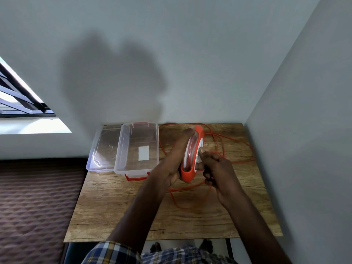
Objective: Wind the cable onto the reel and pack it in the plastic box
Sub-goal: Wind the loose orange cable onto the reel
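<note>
- both my hands are on the reel [192, 159]: my left hand [174, 161] lies along its left face with the fingers stretched up to the top rim, steadying it on edge above the table, and my right hand [215, 168] is curled against its right face, pinching the orange cable [228, 141].
- wooden table [133, 206] fills the corner between two grey walls, with a brown patterned surface to its left.
- clear plastic box [137, 147] sits open at the table's far left, just beside my left hand, red latches at its near and far ends, a white label on its bottom.
- its clear lid [103, 149] lies just left of it.
- loose cable loops over the table behind and to the right of the reel, and one strand trails toward me under my right hand.
</note>
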The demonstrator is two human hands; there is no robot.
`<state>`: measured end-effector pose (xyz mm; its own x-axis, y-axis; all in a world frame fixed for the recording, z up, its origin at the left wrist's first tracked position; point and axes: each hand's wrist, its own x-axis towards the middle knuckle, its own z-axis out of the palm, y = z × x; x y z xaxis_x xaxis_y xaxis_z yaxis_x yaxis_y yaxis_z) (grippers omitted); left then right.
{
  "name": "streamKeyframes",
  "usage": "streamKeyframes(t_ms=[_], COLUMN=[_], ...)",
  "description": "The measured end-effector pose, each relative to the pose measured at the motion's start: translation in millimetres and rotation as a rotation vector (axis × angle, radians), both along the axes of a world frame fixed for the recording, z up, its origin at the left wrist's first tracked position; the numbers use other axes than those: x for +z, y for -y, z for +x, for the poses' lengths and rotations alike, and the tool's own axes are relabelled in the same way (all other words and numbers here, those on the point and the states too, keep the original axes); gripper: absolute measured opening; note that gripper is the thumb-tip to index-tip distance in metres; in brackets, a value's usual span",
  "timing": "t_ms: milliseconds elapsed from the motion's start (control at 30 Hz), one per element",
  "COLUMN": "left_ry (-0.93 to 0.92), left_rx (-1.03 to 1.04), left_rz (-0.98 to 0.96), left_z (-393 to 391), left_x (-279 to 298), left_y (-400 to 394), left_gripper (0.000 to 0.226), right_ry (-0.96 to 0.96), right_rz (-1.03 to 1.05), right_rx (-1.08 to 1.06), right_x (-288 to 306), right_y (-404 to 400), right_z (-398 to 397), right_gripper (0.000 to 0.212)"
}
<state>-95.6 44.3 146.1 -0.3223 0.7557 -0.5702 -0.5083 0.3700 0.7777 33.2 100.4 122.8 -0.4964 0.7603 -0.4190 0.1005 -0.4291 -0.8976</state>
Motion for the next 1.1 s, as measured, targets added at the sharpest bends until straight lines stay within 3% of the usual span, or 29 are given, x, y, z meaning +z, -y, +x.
streamKeyframes(t_ms=[100,167,200,233,367,500,767,1000,1100], left_ry=[0.104,0.156,0.185,0.219,0.348,0.446,0.452,0.436,0.415], left_rx=[-0.013,-0.024,-0.028,-0.030,-0.028,-0.030,0.059,0.117,0.083], left_rz=[0.031,0.015,0.009,0.014,0.068,0.176,0.270,0.294,0.251], left_z=[-9,-16,-20,-21,-30,-31,-34,-32,-25], left_x=[-4,-9,-14,-15,-28,-37,-47,-43,-45], left_y=[3,6,6,7,11,13,14,7,7], left_gripper=[0.064,0.089,0.103,0.107,0.081,0.079,0.073,0.067,0.065], right_ry=[0.119,0.166,0.170,0.185,0.303,0.462,0.654,0.621,0.676], right_rz=[0.632,0.952,0.996,1.002,1.118,1.226,1.339,1.278,1.019], right_rx=[-0.042,0.171,0.286,0.357,0.349,0.349,0.340,0.112,-0.021], right_x=[-11,-21,-24,-24,-23,-13,1,-6,-9], right_y=[-8,-21,-25,-26,-20,-14,-11,1,4], right_z=[10,20,22,23,18,8,-6,-19,-24], right_gripper=[0.029,0.038,0.041,0.044,0.057,0.071,0.068,0.061,0.060])
